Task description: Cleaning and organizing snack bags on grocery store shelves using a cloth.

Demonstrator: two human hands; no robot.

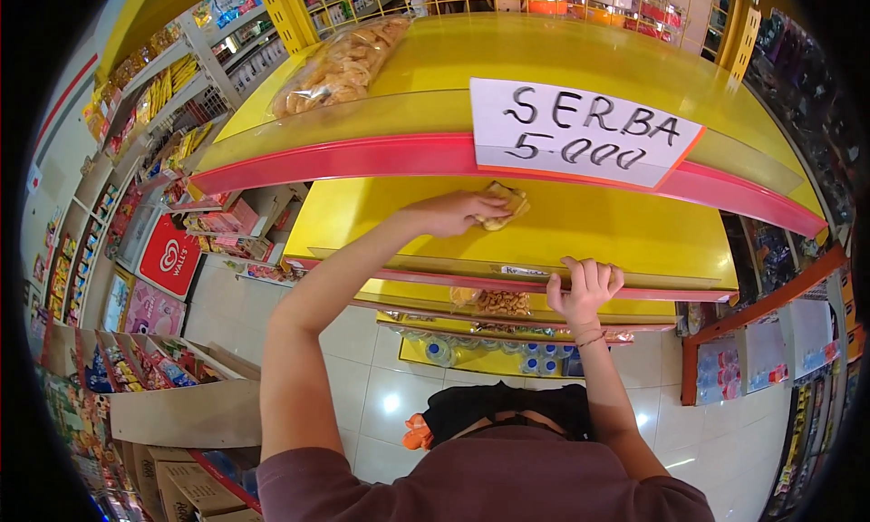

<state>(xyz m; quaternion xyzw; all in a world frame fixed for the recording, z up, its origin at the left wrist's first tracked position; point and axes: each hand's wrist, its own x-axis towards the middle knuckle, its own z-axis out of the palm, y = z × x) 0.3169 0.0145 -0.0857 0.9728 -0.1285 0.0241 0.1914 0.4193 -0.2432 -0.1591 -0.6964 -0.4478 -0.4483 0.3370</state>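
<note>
My left hand (453,212) reaches across a yellow shelf (381,216), fingers closed around a crumpled yellowish cloth (509,207) that is pressed to the shelf's surface. At the same shelf's front, my right hand (587,288) grips the edge strip (426,270), its fingers hooked over the top. A small label (524,270) sits in that strip just left of my right hand. Above my left hand runs the pink front rail (362,156) of the upper shelf.
The upper shelf (435,55) bears a clear bag of crackers (349,64) and a white handwritten sign (580,132) on its rail. Lower shelves hold a bag of nuts (504,302) and water bottles (542,359). Snack racks (154,368) stand at left, an orange-framed rack (770,304) at right.
</note>
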